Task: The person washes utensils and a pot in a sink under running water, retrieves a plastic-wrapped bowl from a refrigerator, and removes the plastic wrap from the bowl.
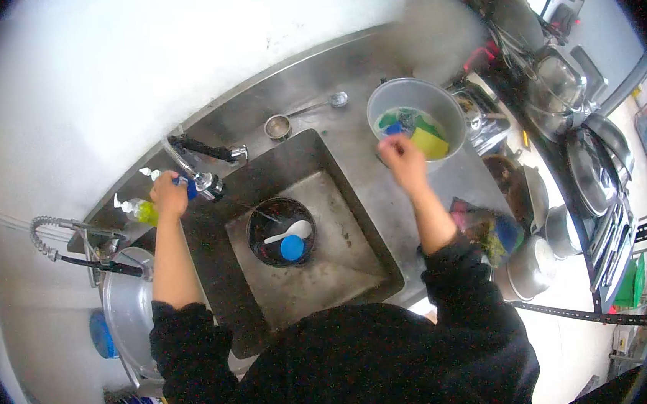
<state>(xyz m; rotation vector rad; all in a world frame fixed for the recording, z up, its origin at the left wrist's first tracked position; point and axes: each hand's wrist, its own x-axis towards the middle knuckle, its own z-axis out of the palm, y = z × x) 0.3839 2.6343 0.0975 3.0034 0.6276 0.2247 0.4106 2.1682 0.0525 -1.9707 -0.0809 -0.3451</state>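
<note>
My left hand (169, 196) is closed around a blue pump bottle (187, 188) at the left back of the sink, beside the spray faucet (210, 186). A pump bottle of yellow-green liquid (142, 211) stands just left of that hand. My right hand (405, 162), fingers drawn together, is at the near rim of a grey plastic bucket (450, 110); I cannot tell what is in its fingers. Sudsy water, a yellow sponge (431, 145) and green and blue pieces lie in the bucket. A dark pan (273, 256) in the sink holds a white spoon (295, 231) and a blue round lid (292, 248).
The metal sink (330, 278) lies between my arms. Behind it are a small metal cup (278, 127) and a ladle (338, 99). Pots (528, 267) and a rack of pans (596, 166) crowd the right. A large metal pot (130, 319) stands left.
</note>
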